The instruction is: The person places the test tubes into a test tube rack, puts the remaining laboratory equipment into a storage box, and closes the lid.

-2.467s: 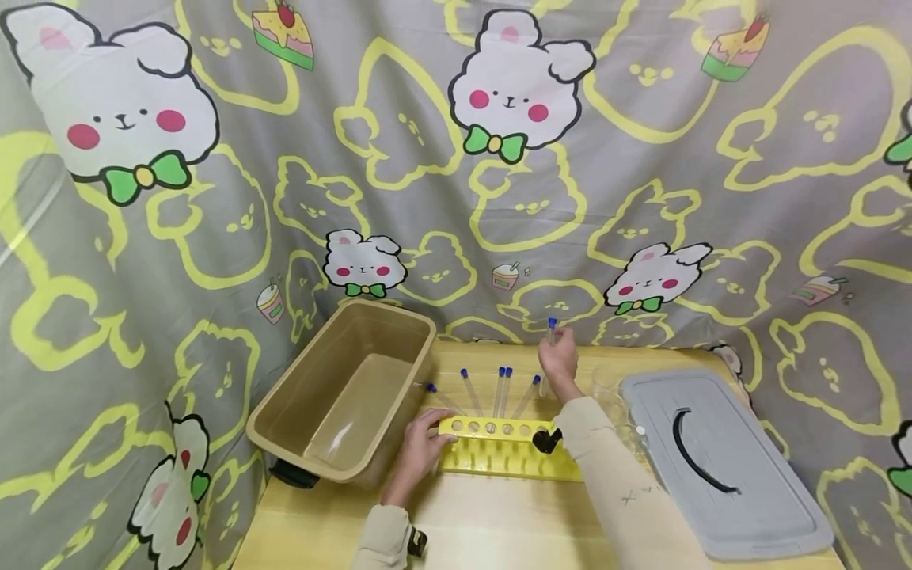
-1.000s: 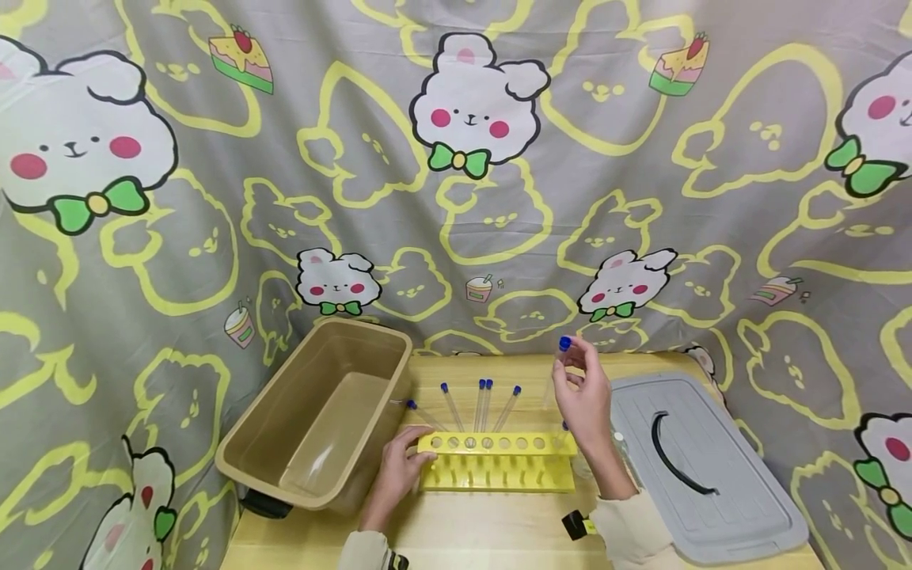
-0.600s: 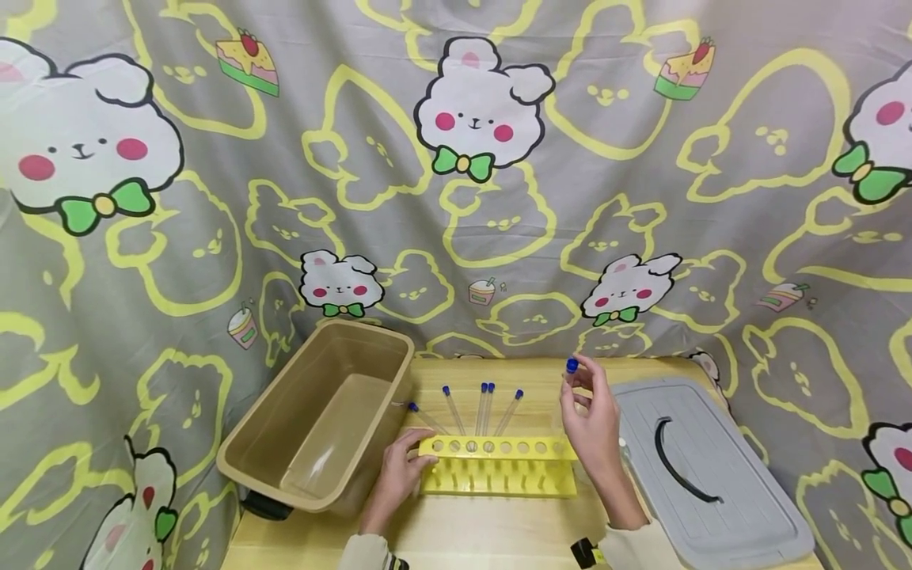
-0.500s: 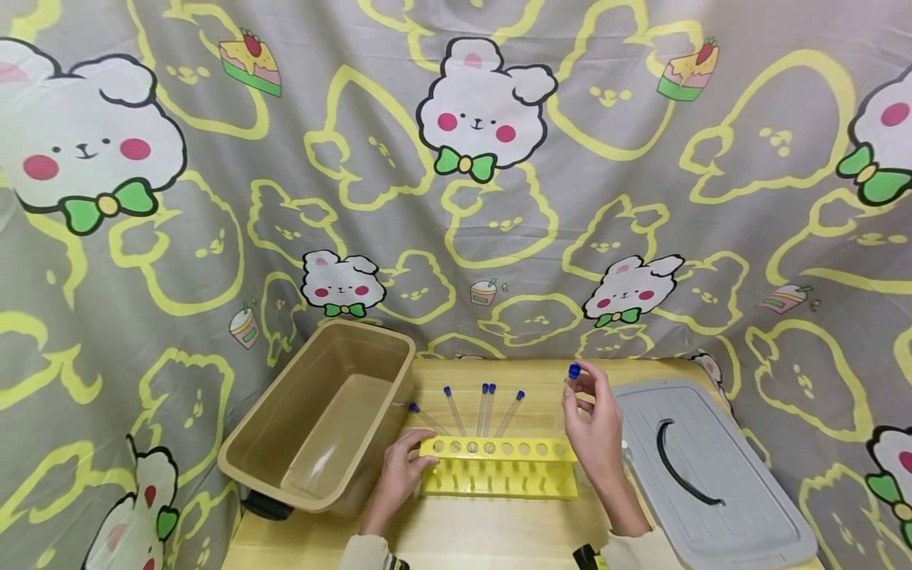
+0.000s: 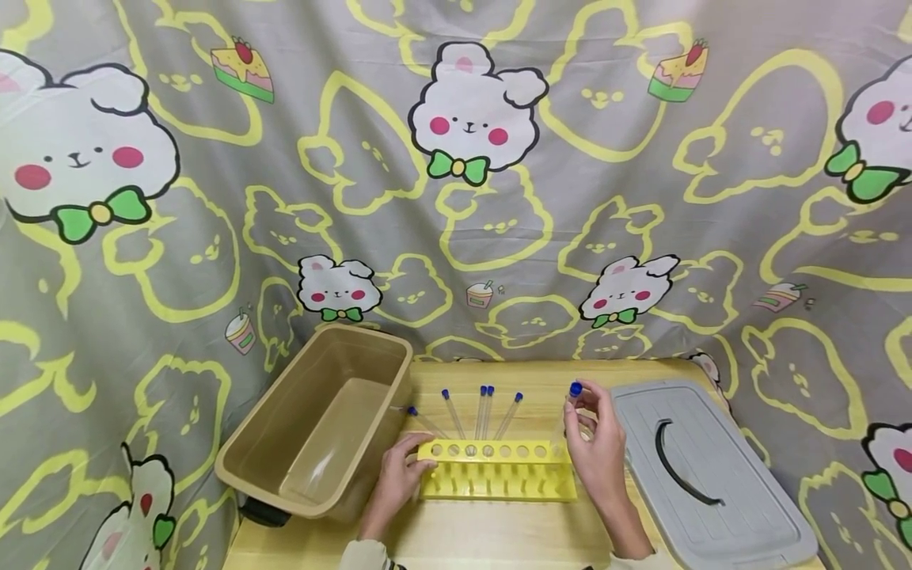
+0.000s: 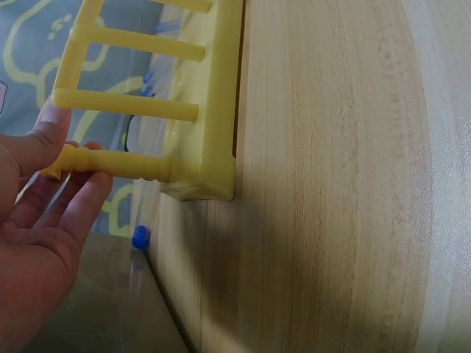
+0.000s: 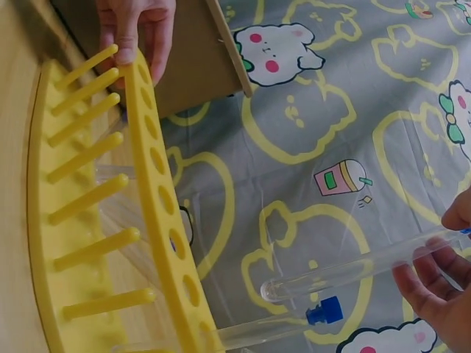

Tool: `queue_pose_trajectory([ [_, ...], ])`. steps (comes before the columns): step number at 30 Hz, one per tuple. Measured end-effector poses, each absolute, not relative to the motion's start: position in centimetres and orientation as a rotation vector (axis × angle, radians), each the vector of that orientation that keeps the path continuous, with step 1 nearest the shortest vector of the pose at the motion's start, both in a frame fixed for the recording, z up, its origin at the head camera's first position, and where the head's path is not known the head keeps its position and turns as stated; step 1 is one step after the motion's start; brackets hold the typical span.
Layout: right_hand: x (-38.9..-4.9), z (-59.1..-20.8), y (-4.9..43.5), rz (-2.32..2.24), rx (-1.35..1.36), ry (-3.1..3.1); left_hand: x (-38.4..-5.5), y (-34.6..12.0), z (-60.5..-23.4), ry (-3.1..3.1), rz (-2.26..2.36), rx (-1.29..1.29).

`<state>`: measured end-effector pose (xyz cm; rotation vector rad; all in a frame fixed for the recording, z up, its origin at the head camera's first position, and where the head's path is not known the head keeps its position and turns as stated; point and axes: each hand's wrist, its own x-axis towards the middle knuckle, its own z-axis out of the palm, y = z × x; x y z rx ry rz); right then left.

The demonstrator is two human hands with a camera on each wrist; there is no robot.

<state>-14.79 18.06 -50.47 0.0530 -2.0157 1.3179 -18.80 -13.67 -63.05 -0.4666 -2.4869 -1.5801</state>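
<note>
My left hand [image 5: 399, 475] grips the left end of a yellow test tube rack [image 5: 492, 453], thumb on one side and fingers on the other, as the left wrist view shows. My right hand [image 5: 597, 443] pinches a clear test tube [image 7: 360, 263] near its blue cap [image 5: 575, 389]. This tube's rounded bottom hangs above the rack's right part, apart from it. Another test tube [image 7: 272, 329] with a blue cap stands in the rack's right end; in the head view my right hand mostly hides it. Behind the rack lie several capped test tubes [image 5: 452, 413] on the table.
A deep brown bin [image 5: 245, 467] with a black handle stands to the left, close to my left hand. At the right lies a grey lid [image 5: 727, 475] with a black handle. A patterned curtain [image 5: 499, 237] hangs behind the wooden table [image 5: 484, 534].
My right hand has come forward from behind the rack with the test tube and, lately, lowered it slightly near the rack's right end. My left hand keeps its grip on the rack.
</note>
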Motion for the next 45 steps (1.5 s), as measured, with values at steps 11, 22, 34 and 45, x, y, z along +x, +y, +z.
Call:
queue_pose_trajectory([
  [11, -13.3, -49.1, 17.3, 1.311, 0.128, -1.988, -18.6, -13.7, -63.0, -2.49, -1.608, -0.436],
  [22, -14.3, -52.2, 17.2, 1.237, 0.172, -1.992, -18.9, -13.7, -63.2, -2.487, -1.62, -0.441],
  [34, -14.6, -55.4, 16.9, 1.235, 0.185, -2.039, -18.8, -13.9, -63.3, -2.481, -1.633, -0.435],
  [45, -14.4, -56.3, 16.7, 1.159, 0.22, -2.096, -18.8, -13.7, -63.0, -2.49, -1.596, -0.463],
])
